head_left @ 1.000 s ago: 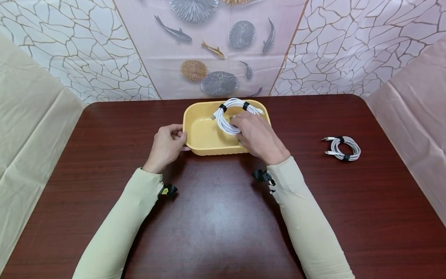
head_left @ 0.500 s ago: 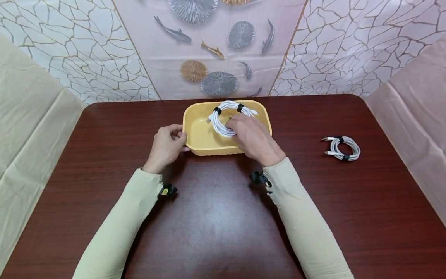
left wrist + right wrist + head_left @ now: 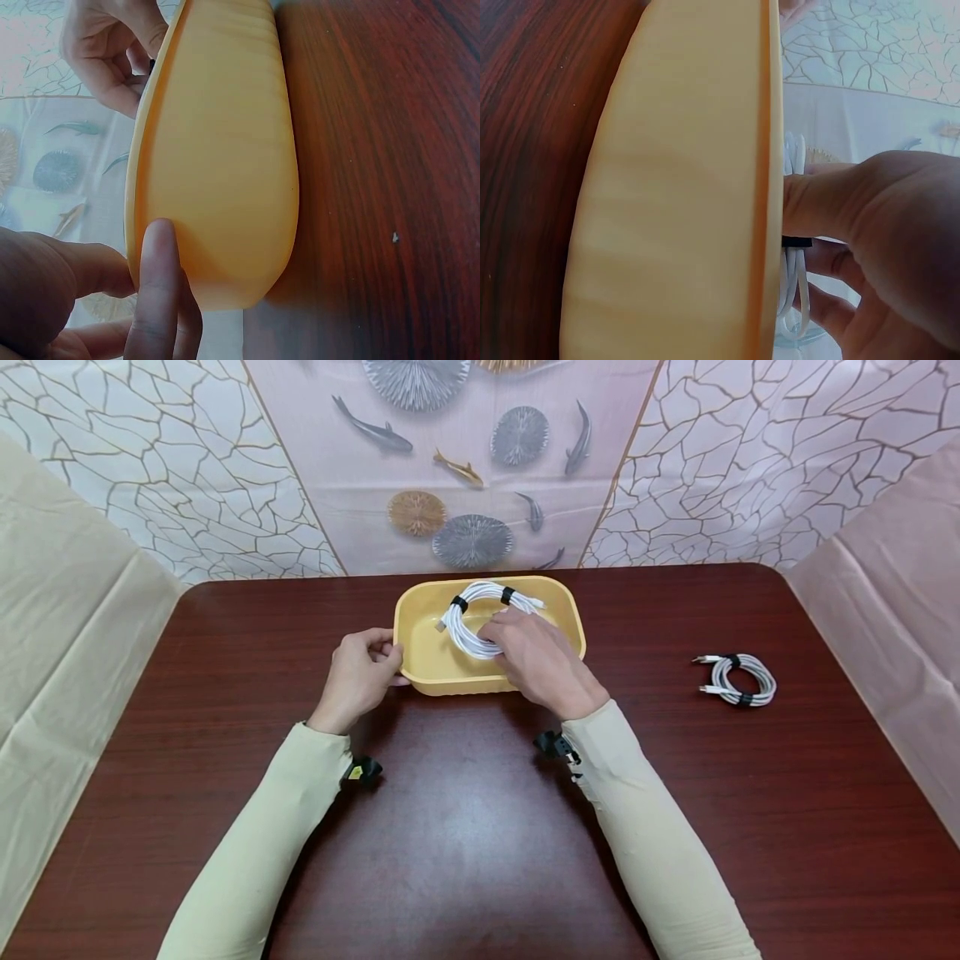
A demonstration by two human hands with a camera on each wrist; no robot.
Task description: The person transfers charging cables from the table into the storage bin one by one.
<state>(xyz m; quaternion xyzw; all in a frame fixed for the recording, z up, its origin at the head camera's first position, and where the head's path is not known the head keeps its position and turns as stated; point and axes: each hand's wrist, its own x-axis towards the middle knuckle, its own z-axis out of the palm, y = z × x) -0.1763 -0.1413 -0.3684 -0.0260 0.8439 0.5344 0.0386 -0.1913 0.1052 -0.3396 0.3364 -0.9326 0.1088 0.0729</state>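
The left hand (image 3: 358,678) pinches the yellow tray (image 3: 429,653) steady; the right hand (image 3: 543,662) grips the white cable coil (image 3: 483,590), best held level.

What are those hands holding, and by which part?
The right hand grips the coiled white cable by its near right side; the left hand pinches the yellow tub by its left rim.

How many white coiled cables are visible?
2: one white coiled cable with black straps is held at the yellow plastic container; another white coiled cable lies on the dark-red table, at right. The container may hide more.
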